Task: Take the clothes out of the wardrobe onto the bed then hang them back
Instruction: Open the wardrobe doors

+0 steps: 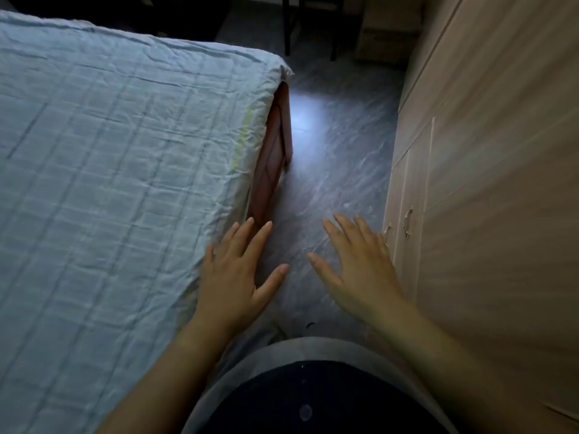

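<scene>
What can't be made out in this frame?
Clothes: head view, shut doors of the wardrobe hide its inside.
Its top: cut off by the right edge.
The bed: cut off by the left edge.
The box and dark legs at the top: too dim to identify.

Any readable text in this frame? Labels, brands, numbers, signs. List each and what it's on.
No text can be read anywhere in this frame.
On the brown cardboard box at the far end of the floor: dark printed marks, too blurred and dim to read.
On the light blue quilted bed cover: a yellow-green streak near its edge, no letters.
On the pale wooden wardrobe: no label or sign visible.
</scene>
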Available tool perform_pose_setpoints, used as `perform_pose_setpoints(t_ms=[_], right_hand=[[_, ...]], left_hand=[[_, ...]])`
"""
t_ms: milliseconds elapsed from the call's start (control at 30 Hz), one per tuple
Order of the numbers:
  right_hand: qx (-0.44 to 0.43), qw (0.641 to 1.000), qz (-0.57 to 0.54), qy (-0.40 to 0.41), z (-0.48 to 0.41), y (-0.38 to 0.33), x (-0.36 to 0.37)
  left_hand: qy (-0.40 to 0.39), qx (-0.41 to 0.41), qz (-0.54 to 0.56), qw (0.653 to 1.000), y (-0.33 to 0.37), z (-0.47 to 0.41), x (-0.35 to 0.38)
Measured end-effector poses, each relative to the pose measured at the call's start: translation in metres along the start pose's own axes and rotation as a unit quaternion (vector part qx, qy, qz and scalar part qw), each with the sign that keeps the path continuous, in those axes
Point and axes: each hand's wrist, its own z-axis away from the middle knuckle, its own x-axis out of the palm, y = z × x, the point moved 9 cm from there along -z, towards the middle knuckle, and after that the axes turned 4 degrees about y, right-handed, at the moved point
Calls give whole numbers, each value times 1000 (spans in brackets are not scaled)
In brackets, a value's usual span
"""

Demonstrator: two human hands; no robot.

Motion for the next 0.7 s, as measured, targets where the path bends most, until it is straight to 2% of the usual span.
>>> perform_pose_setpoints(t_ms=[200,367,700], right_hand=[[21,999,-14,25,-61,19,-21],[53,997,-19,49,-152,33,-55],[114,973,-53,192,-333,48,-185]], left_hand=[[-3,11,15,1000,-4,-74,2],[-1,55,23,998,-5,-184,-6],[-2,209,20,978,23,-430,-69]])
